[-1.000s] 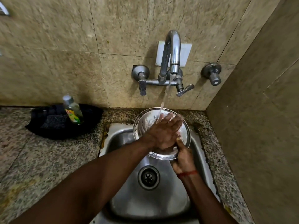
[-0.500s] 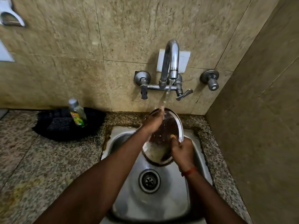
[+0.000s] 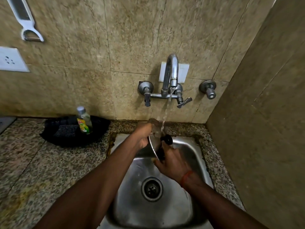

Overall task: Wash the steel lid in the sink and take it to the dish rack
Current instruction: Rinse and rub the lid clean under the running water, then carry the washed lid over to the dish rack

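The steel lid (image 3: 153, 147) stands nearly on edge over the back of the steel sink (image 3: 189, 152), its thin rim facing me and its black knob (image 3: 167, 140) pointing right. My left hand (image 3: 143, 138) grips the lid's left side near the top, under the running water. My right hand (image 3: 171, 162) holds the lower right side, fingers spread by the knob. Water from the tap (image 3: 171, 75) falls onto the lid's top edge. No dish rack is in view.
A dish-soap bottle (image 3: 84, 120) stands in a black tray (image 3: 66, 138) with a dark scrubber on the granite counter (image 3: 41, 171) to the left. The sink drain (image 3: 151, 189) is below my hands. A tiled wall closes the right side. A peeler (image 3: 24, 19) and a socket (image 3: 11, 60) are on the back wall.
The lid has turned from facing me to standing almost edge-on, knob side now to the right. My left hand moved off its face to its left edge. The view tilted upward.
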